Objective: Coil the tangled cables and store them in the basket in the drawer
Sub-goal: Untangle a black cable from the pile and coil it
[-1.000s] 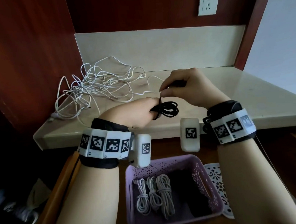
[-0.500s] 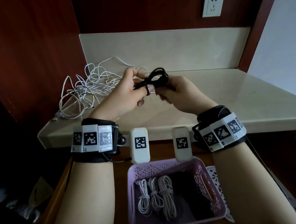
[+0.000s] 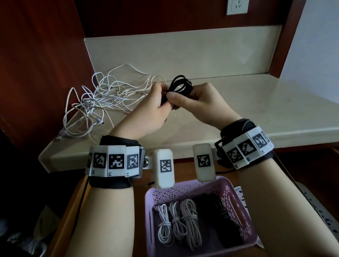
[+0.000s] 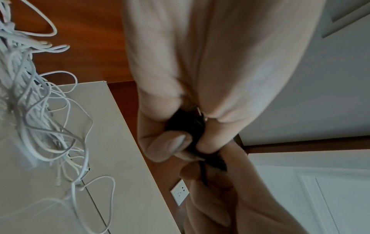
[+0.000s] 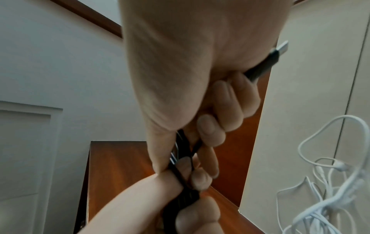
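Both hands now sit a bit higher vs. 0.5 s ago, and the black cable [image 3: 180, 86] coil stands up between them. Left hand [image 3: 150, 111] & right hand [image 3: 198, 101] pinch it above the counter [image 3: 262, 111]; prob. securing the bundle, the basket [image 3: 246, 218] comes next.

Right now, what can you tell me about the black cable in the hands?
The black cable is thin, glossy and wound into a small bundle of loops. It is held up above the countertop, touching only the hands: the left hand and right hand both pinch it. A black plug with a metal tip sticks out behind the right hand.
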